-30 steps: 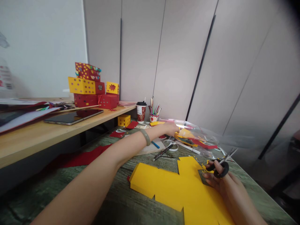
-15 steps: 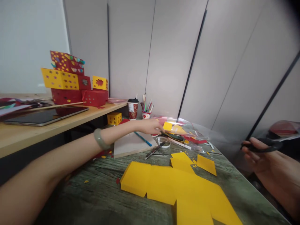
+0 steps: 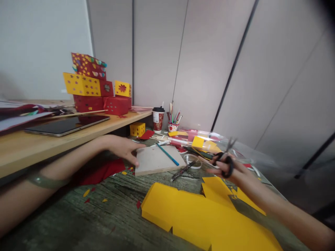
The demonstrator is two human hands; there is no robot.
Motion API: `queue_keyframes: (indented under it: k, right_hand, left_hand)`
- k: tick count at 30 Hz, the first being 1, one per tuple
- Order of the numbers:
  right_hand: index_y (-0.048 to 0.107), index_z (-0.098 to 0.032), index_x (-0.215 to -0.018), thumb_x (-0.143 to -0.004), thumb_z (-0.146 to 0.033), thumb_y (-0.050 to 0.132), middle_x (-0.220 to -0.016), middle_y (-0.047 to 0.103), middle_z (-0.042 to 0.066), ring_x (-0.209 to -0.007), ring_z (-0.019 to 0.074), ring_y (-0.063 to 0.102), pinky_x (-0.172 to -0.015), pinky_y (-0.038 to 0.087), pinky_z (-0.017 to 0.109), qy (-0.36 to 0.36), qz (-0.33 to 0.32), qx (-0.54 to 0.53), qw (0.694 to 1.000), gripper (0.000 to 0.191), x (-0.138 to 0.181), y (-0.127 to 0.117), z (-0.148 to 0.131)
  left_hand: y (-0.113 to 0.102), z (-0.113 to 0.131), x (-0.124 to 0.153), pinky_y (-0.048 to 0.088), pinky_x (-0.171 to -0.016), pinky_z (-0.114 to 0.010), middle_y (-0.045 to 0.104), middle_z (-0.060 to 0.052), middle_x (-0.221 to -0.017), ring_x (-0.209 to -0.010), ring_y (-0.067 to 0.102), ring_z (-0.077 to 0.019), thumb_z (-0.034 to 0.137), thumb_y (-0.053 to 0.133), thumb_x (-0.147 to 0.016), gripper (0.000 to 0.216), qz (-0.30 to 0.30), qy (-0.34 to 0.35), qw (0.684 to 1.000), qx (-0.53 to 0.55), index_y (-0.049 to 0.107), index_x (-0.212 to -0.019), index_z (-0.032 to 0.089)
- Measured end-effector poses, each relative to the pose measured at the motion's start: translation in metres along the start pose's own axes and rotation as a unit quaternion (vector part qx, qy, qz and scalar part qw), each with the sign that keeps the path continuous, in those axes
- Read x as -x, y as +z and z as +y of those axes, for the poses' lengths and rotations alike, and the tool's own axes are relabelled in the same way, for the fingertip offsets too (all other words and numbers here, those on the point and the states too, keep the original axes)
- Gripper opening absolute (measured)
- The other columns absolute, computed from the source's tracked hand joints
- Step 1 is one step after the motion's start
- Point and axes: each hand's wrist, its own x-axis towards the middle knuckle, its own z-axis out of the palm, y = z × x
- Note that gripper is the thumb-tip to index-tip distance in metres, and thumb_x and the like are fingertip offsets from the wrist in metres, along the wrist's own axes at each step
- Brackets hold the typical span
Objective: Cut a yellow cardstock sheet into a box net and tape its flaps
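My left hand (image 3: 121,149) reaches over the table from the left, thumb and fingers apart and with nothing in it. Its fingertips are at the left edge of a pale flat board (image 3: 154,158), and whether they touch it I cannot tell. Across the board lies a blue pen (image 3: 168,154). On the right, my right hand (image 3: 237,169) has its fingers in the handles of black scissors (image 3: 228,164), the blades pointing up and away. Below the hands a yellow cut-out paper sheet (image 3: 188,212) with folded flaps lies on the table. A dark patterned pen (image 3: 183,170) rests beside the board.
On the wooden shelf (image 3: 119,126) to the left stand stacked red and yellow boxes (image 3: 91,85) and a tablet (image 3: 69,125). A paper cup (image 3: 158,120), a pen holder (image 3: 173,127) and clear plastic wrap (image 3: 217,137) stand or lie at the back. Paper scraps litter the table (image 3: 117,212).
My left hand has drawn back from the plastic pile to the board's left edge. My right hand, with the scissors, has come in from the far right over the table. The view has shifted slightly.
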Motion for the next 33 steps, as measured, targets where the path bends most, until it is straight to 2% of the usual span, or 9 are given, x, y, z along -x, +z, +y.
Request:
queue_keyframes:
  k: [2, 5, 7, 12, 16, 20, 24, 29, 33]
  right_hand:
    - [0.06, -0.017, -0.09, -0.076, -0.032, 0.06, -0.092, 0.065, 0.004, -0.085, 0.0213, 0.062, -0.078, 0.047, 0.039, -0.022, -0.063, 0.042, 0.997, 0.021, -0.019, 0.03, 0.0]
    - [0.057, -0.015, -0.1, -0.082, -0.025, 0.054, -0.102, 0.06, 0.005, -0.087, 0.0192, 0.059, -0.075, 0.047, 0.041, -0.05, -0.089, 0.11, 0.989, 0.021, -0.048, 0.063, 0.009]
    - [0.055, -0.015, -0.103, -0.083, -0.025, 0.053, -0.104, 0.059, 0.006, -0.087, 0.0193, 0.058, -0.074, 0.047, 0.04, -0.059, -0.087, 0.143, 0.984, 0.022, -0.063, 0.076, 0.017]
    - [0.055, -0.015, -0.102, -0.083, -0.027, 0.053, -0.1, 0.059, 0.005, -0.083, 0.0187, 0.059, -0.071, 0.047, 0.039, -0.056, -0.075, 0.161, 0.982, 0.023, -0.072, 0.094, 0.028]
    - [0.053, -0.018, -0.098, -0.079, -0.035, 0.055, -0.098, 0.06, 0.004, -0.087, 0.0208, 0.058, -0.076, 0.045, 0.038, -0.039, -0.047, 0.132, 0.989, 0.026, -0.067, 0.098, 0.021]
    - [0.054, -0.025, -0.099, -0.074, -0.045, 0.053, -0.108, 0.059, 0.003, -0.103, 0.026, 0.052, -0.081, 0.042, 0.037, -0.01, -0.02, 0.105, 0.994, 0.032, -0.069, 0.095, 0.014]
    - [0.059, -0.024, -0.097, -0.075, -0.045, 0.051, -0.105, 0.062, 0.004, -0.101, 0.0272, 0.053, -0.076, 0.044, 0.038, 0.003, -0.046, 0.086, 0.995, 0.031, -0.077, 0.092, 0.012]
    - [0.06, -0.023, -0.088, -0.064, -0.042, 0.062, -0.087, 0.064, 0.002, -0.09, 0.0261, 0.055, -0.074, 0.044, 0.036, -0.042, -0.068, 0.094, 0.992, 0.031, -0.086, 0.088, 0.012]
    - [0.059, -0.022, -0.085, -0.047, -0.034, 0.075, -0.091, 0.063, 0.001, -0.089, 0.0241, 0.057, -0.074, 0.045, 0.032, -0.095, -0.059, 0.105, 0.988, 0.043, -0.09, 0.09, 0.015]
  left_hand:
    - [0.019, 0.003, 0.007, 0.029, -0.095, -0.029, 0.021, -0.015, -0.139, -0.122, 0.033, -0.0248, 0.064, 0.051, -0.062, 0.095, -0.037, -0.016, 0.999, 0.014, 0.012, -0.136, 0.018]
    - [0.048, 0.012, 0.007, 0.026, -0.097, -0.036, 0.0, -0.02, -0.14, -0.125, 0.024, -0.0327, 0.069, 0.05, -0.058, 0.105, 0.009, -0.058, 0.998, 0.018, 0.001, -0.136, 0.018]
    - [0.064, 0.017, 0.003, 0.023, -0.099, -0.04, 0.002, -0.021, -0.139, -0.127, 0.017, -0.0344, 0.068, 0.045, -0.064, 0.097, 0.078, -0.065, 0.994, 0.042, 0.008, -0.136, 0.015]
    - [0.08, 0.017, -0.006, 0.019, -0.101, -0.039, 0.004, -0.016, -0.142, -0.128, 0.014, -0.0315, 0.061, 0.042, -0.072, 0.08, 0.123, -0.07, 0.986, 0.09, 0.013, -0.136, 0.021]
    - [0.075, 0.012, -0.012, 0.018, -0.102, -0.035, 0.012, -0.012, -0.142, -0.129, 0.016, -0.0248, 0.053, 0.046, -0.074, 0.073, 0.166, -0.063, 0.974, 0.14, 0.02, -0.134, 0.021]
    - [0.057, 0.013, -0.021, 0.019, -0.102, -0.027, 0.022, -0.012, -0.14, -0.127, 0.024, -0.0177, 0.045, 0.051, -0.074, 0.067, 0.232, -0.037, 0.955, 0.178, 0.03, -0.131, 0.016]
    - [0.034, 0.015, -0.032, 0.023, -0.1, -0.026, 0.032, -0.01, -0.136, -0.122, 0.034, -0.0181, 0.04, 0.058, -0.07, 0.057, 0.276, 0.009, 0.943, 0.184, 0.047, -0.12, 0.015]
    - [0.016, 0.007, -0.046, 0.038, -0.085, -0.025, 0.06, -0.008, -0.108, -0.101, 0.053, -0.0192, 0.038, 0.061, -0.067, 0.046, 0.279, 0.042, 0.94, 0.192, 0.059, -0.105, 0.013]
    - [0.007, -0.001, -0.052, 0.041, -0.073, -0.025, 0.066, -0.003, -0.09, -0.084, 0.058, -0.017, 0.043, 0.058, -0.068, 0.044, 0.28, 0.044, 0.937, 0.206, 0.063, -0.101, 0.015]
